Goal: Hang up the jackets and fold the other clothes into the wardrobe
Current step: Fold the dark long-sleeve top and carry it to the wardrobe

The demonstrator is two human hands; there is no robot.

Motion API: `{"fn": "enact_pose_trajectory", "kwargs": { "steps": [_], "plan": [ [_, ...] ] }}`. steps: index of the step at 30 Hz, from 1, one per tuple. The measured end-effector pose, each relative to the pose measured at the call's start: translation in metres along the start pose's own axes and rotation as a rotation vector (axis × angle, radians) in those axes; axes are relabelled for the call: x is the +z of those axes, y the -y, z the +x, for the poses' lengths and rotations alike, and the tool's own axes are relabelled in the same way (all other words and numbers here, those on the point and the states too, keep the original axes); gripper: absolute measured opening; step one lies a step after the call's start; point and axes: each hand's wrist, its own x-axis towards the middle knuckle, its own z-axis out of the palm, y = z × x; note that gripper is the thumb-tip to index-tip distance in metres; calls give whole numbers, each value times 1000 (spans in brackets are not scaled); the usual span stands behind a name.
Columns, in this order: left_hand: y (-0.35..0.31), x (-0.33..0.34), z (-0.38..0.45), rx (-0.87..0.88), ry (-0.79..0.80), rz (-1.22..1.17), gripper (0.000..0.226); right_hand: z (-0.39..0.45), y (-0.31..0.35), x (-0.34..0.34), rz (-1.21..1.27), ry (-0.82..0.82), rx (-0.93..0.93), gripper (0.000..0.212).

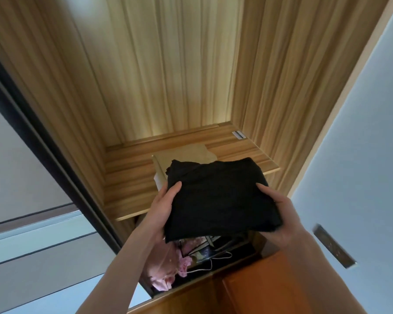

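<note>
Just below the centre of the frame, both hands hold a folded black garment point(220, 198) up in front of the wardrobe point(168, 75). At its left edge the left hand point(162, 206) grips it, thumb lying on top and the other fingers hidden beneath the cloth. At the right edge the right hand point(279, 214) does the same, thumb pressed onto the upper surface and fingers tucked out of sight below. The bundle hangs over the front edge of a wooden shelf point(127, 189), its far end overlapping a tan folded item point(182, 155) already lying there; whether the two touch I cannot tell.

Judging from this, the step in hand is sliding the fold onto the shelf. Soft layers held only at two sides could sag in the middle and spill open if the thumbs ease before the shelf takes the weight. Pushed in carelessly, it may ruck up the tan piece. Set too near the lip, it could slip down into the lower compartment, where pink fabric point(166, 268) and a white cord point(204, 265) lie jumbled.
</note>
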Motion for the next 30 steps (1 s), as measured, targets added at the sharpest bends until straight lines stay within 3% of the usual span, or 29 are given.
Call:
{"fn": "enact_pose_trajectory", "kwargs": {
  "steps": [3, 6, 11, 14, 17, 23, 30],
  "plan": [
    [-12, -23, 21, 24, 1, 10, 48, 32, 0, 15, -107, -51, -11, 51],
    [-24, -39, 38, 66, 6, 8, 48, 62, 4, 26, -237, -121, -1, 58],
    [-43, -54, 62, 120, -4, -4, 45, 107, 15, 48, -341, -190, -15, 51],
    [-54, -58, 81, 150, -32, 1, 46, 141, 26, 53, -362, -159, -36, 45],
    [-63, -59, 101, 142, -80, 27, 32, 179, 34, 50, -386, -118, -21, 38],
    [-62, -58, 144, 138, -149, 55, 22, 258, 43, 28, -467, -108, -3, 55],
    [-49, -57, 194, 176, -232, 163, 28, 317, 42, 3, -500, -147, -7, 55]
  ]
}}
